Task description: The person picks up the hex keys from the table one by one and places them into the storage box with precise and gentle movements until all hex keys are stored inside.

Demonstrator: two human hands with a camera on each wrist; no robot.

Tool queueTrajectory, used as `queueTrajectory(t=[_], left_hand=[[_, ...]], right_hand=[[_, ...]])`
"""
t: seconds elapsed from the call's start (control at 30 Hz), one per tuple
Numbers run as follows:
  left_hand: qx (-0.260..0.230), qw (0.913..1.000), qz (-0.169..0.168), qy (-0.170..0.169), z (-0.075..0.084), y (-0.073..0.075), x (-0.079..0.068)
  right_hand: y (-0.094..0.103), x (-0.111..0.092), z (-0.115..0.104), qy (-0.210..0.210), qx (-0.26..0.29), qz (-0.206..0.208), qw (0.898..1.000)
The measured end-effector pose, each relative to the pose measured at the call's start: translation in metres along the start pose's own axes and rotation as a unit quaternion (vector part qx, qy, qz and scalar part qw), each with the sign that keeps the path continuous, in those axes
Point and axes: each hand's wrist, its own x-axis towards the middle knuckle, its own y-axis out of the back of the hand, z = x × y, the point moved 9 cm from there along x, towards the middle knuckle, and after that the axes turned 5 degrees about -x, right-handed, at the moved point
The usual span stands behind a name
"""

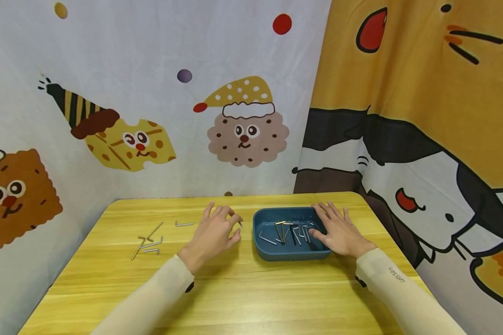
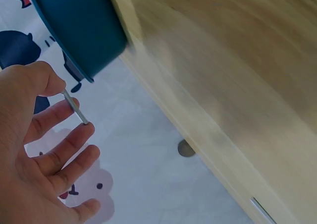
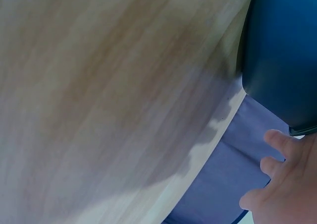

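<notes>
My left hand (image 1: 214, 232) is raised over the table, left of a blue plastic box (image 1: 291, 256). Between thumb and fingertips it pinches a small silver hex key (image 2: 76, 108), best seen in the left wrist view; the head view shows only a bit of it. My right hand (image 1: 339, 230) rests on the box's right rim, fingers spread and fairly straight, thumb over the inside. Inside the box lie several L-shaped hex keys (image 1: 283, 232), silver, brass-coloured and dark. The right wrist view shows the box's outer wall (image 3: 282, 60) beside my fingers.
On the left of the wooden table (image 1: 243, 298) lies a loose group of several hex keys (image 1: 155, 230), brass-coloured and silver. A single silver hex key (image 1: 184, 224) sits nearer my left hand. A printed cloth (image 1: 151, 46) hangs behind the table's far edge.
</notes>
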Motion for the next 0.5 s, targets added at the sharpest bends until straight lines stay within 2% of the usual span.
queueTrajectory(t=[0.27,0.5], left_hand=[[-0.004,0.9999,-0.003,-0.012,0.017,-0.007,0.013],[-0.007,0.9995,-0.028,-0.012,0.028,-0.014,0.022]], right_hand=[[-0.001,0.002,0.001,-0.001,0.0,0.0,1.0],[-0.002,0.001,0.001,-0.004,0.005,-0.002,1.0]])
